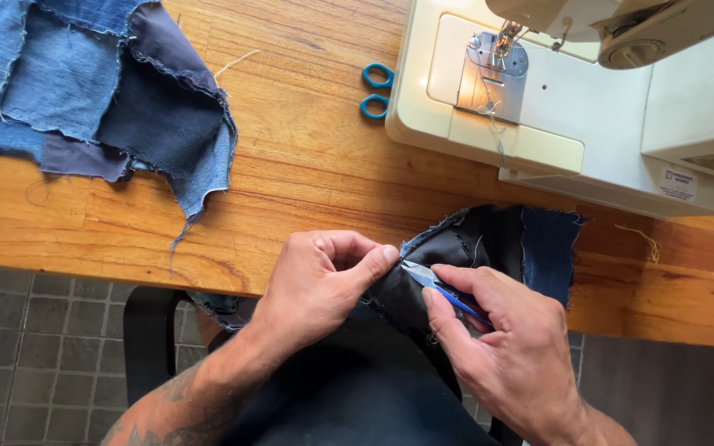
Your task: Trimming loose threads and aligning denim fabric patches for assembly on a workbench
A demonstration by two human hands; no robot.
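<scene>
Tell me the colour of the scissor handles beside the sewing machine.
Blue scissor handles, clearest in the head view.

We have a single view, from the head-worn camera, looking steeply down and slightly forward from above the lap. It sits close: our two forearms enter from the bottom edge and fill the lower middle. The wooden surface [307, 165] crosses the frame, its near edge running left to right, the tiled floor [35, 347] visible below it at lower left. The sewing machine [555, 107] is cut off by the top right corner.
</scene>
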